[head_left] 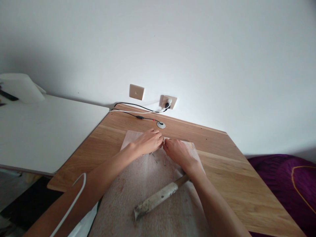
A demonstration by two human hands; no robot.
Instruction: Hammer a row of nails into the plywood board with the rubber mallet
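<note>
My left hand (148, 142) and my right hand (179, 153) lie on the far part of a pale stained sheet (145, 187), their fingertips meeting at the middle. Anything small between the fingers stays hidden. Just below them, several thin metal nails (154, 157) lie on the sheet. Nearer me, between my forearms, rests a worn tool (158, 197) with a dark metal end, a paint-crusted white shaft and a brown tip near my right wrist. The sheet lies on an oak tabletop (229, 174).
Black and white cables (138, 112) run along the table's far edge from a wall socket (168, 102) to a round grommet (161, 124). A white panel (46, 131) overlaps the table's left side. Purple bedding (278, 187) lies beyond the right edge.
</note>
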